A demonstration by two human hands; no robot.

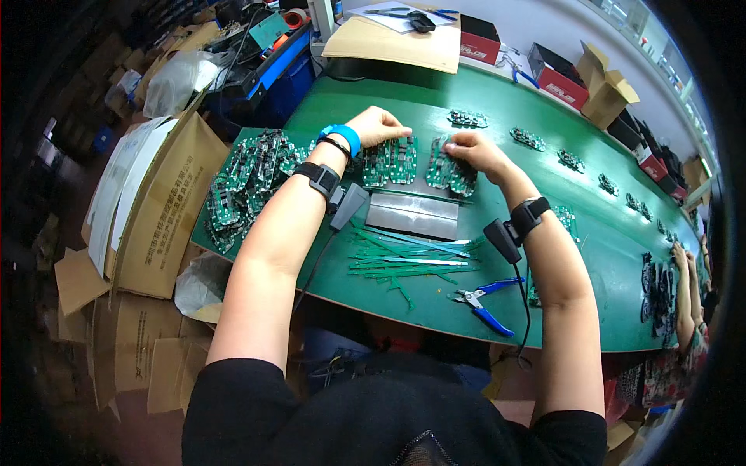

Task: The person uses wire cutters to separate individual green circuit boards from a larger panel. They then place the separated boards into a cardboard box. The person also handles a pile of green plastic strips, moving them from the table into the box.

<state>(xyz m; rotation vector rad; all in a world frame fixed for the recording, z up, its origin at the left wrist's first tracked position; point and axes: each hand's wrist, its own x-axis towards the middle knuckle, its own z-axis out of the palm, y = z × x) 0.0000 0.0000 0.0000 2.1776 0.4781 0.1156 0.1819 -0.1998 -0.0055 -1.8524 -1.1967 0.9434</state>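
Note:
My left hand (376, 127) pinches the top edge of a green circuit board (402, 161), which stands beside another board (376, 165). To the right, my right hand (477, 152) has its fingers closed on a second group of green boards (441, 169), apart from the left one. Just nearer to me lies a grey metal block (413, 216) with a lengthwise seam. Thin green board strips (404, 256) are scattered in front of it. Blue-handled cutters (488, 304) rest open near the table's front edge. Left of my left forearm is a heap of populated circuit boards (247, 180).
The green table (373, 97) holds a row of small board stacks (528, 138) running off to the right. Red and black boxes (556, 76) line its back edge. Cardboard cartons (167, 206) stand at the left. Another person's arms (685, 291) work at the far right.

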